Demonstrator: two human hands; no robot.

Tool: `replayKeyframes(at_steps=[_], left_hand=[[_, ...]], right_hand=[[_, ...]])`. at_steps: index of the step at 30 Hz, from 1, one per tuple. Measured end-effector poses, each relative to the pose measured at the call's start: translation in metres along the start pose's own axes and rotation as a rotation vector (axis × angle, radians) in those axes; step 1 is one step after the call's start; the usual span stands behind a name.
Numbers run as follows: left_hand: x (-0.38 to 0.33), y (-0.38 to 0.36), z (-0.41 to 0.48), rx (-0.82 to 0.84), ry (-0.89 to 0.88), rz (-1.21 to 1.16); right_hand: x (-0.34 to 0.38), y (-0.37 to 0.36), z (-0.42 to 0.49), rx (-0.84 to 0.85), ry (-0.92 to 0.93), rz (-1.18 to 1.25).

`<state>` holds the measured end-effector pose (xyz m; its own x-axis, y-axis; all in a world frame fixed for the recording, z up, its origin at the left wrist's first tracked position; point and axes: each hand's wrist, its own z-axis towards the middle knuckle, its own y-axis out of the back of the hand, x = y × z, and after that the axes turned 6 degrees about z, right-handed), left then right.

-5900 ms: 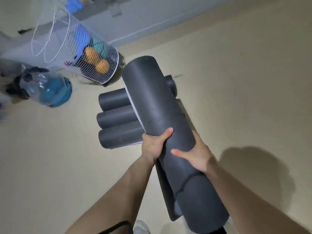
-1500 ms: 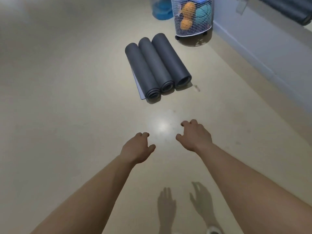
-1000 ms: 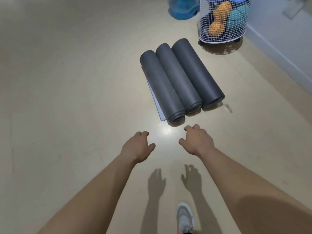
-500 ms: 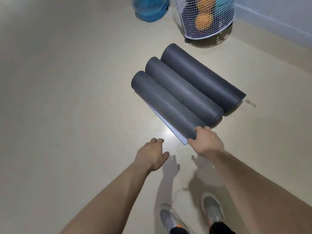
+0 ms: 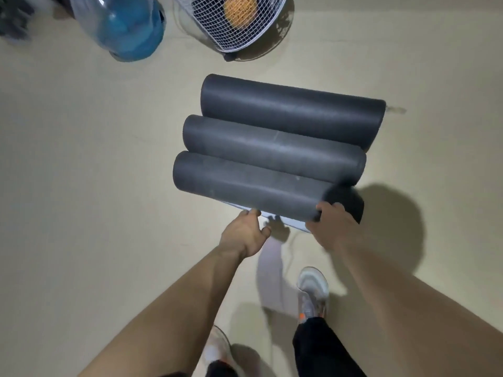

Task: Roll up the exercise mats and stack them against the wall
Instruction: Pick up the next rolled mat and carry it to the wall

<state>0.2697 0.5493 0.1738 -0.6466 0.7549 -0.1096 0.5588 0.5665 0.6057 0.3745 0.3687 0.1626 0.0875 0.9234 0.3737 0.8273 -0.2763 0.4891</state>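
Foam, by the look of it: three dark rolled mats lie touching side by side on the floor (image 5: 81,164) in the middle of the frame. Each should be light, soft under the fingers and springy, apt to unroll if held loosely. The matte surface should not slip.

The near mat (image 5: 250,189) is the one in hand, with the mid mat (image 5: 272,148) and far mat (image 5: 291,112) above it. The left grip (image 5: 245,235) sits at its lower edge, fingers loosely curled and holding nothing; whether the tips touch the roll I cannot tell. A pale loose flap (image 5: 285,223) shows under the roll between the two grips. The right grip (image 5: 330,227) curls over the roll's right end, which is blurred. A hold around each half that pins the flap to the roll would likely keep it tight when lifted.

A blue jug (image 5: 128,25) stands upper left and a wire basket (image 5: 245,36) holding an orange ball (image 5: 239,9) upper middle, both apart from the mats. A shoe (image 5: 311,292) is planted lower right, just below the near mat. Nothing lies on that mat, though its touching neighbour may roll once it goes. No wall is in view.
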Motion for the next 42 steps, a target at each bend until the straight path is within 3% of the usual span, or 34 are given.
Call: replayKeyframes(at_steps=[6, 11, 18, 22, 25, 29, 35, 42], left_hand=[[0.02, -0.033, 0.03, 0.047, -0.195, 0.145], [0.025, -0.053, 0.043, -0.017, -0.41, 0.265], [0.019, -0.066, 0.125, -0.329, -0.648, 0.631], [-0.006, -0.095, 0.17, -0.398, -0.659, 0.595], [-0.015, -0.106, 0.19, -0.491, -0.683, 0.493], [0.015, -0.098, 0.209, -0.624, -0.596, 0.417], [0.118, -0.067, 0.222, -0.722, -0.296, 0.296], [0.201, -0.029, 0.242, -0.758, 0.102, -0.08]], right_hand=[[-0.021, -0.045, -0.003, -0.107, -0.176, 0.131], [-0.038, -0.092, -0.001, -0.25, -0.245, 0.25], [-0.067, -0.124, 0.071, -0.5, -0.226, 0.299], [-0.1, -0.122, 0.112, -0.703, -0.23, 0.353], [-0.119, -0.121, 0.137, -0.742, -0.225, 0.519], [-0.12, -0.136, 0.156, -0.805, -0.184, 0.584], [-0.111, -0.15, 0.16, -0.868, -0.229, 0.67], [-0.103, -0.157, 0.165, -0.942, -0.254, 0.725]])
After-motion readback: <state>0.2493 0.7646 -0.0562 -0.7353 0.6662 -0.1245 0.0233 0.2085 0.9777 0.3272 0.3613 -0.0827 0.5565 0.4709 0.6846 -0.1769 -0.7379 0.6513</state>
